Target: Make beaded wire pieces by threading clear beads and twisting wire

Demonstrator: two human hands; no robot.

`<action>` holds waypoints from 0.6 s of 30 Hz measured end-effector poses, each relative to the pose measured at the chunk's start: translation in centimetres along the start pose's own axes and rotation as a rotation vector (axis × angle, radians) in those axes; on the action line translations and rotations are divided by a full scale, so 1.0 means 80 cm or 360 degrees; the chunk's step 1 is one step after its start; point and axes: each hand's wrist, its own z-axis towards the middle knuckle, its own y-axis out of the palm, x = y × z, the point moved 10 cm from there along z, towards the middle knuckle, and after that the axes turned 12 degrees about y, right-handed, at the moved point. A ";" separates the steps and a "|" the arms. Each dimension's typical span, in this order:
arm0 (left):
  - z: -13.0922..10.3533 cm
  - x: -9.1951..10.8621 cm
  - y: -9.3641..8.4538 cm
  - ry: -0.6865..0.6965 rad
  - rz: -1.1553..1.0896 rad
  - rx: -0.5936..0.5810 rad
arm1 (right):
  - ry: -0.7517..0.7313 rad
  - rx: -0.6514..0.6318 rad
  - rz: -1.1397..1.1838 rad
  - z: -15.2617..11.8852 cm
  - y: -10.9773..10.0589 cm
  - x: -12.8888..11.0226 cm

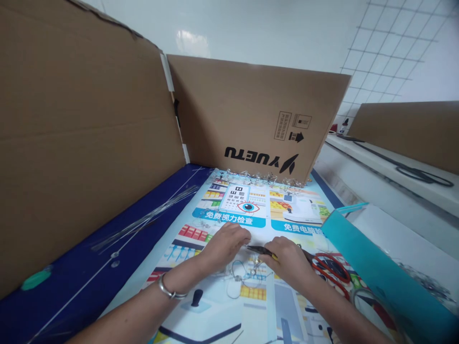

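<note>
My right hand (287, 258) is wrapped round needle-nose pliers (261, 250) with dark jaws and a bit of yellow handle showing. The jaws point left, their tip close to the fingers of my left hand (229, 241). Those left fingers are pinched together; whatever is between them is too small to make out. Below the pliers, thin wire loops with small clear beads (237, 274) lie on the printed sheet (215, 306). Scissors with red handles (332, 268) rest beside my right wrist, partly hidden by it.
Cardboard panels (258, 110) stand at the back and left. A teal box (380, 267) with small wiry pieces is at the right. Straight wires (150, 215) lie on the blue surface at left. Small clear and metallic pieces (258, 179) line the back panel's foot.
</note>
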 end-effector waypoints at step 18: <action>-0.001 -0.003 -0.003 -0.0119 -0.0004 0.0035 | 0.0005 0.0124 -0.0037 -0.006 -0.005 -0.009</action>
